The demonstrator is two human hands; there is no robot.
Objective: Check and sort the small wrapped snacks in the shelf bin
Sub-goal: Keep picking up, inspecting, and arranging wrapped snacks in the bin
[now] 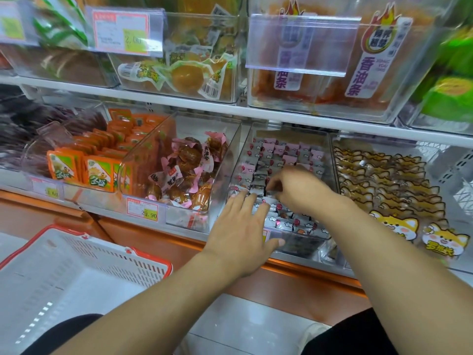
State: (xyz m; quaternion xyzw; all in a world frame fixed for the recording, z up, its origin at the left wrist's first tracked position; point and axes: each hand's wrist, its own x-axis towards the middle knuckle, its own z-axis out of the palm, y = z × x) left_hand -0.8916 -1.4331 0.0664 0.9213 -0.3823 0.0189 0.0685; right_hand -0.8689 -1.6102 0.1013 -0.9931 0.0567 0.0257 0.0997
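Note:
A clear plastic shelf bin [303, 243] on the lower shelf holds rows of small wrapped snacks [281, 152] in pink, grey and white wrappers. My left hand [243, 226] lies flat over the front left of the bin, fingers straight and spread on the snacks, thumb along the front wall. My right hand [298, 187] hovers over the middle of the bin with fingers curled down, pinching a few small snacks near the row; the hand is motion-blurred.
Left of the bin stands a bin of brown pink-wrapped snacks [184, 170], then orange packets [99, 172]. To the right are dog-print snack bags [394, 190]. A white basket with a red rim [76, 272] sits low left. An upper shelf [179, 103] overhangs.

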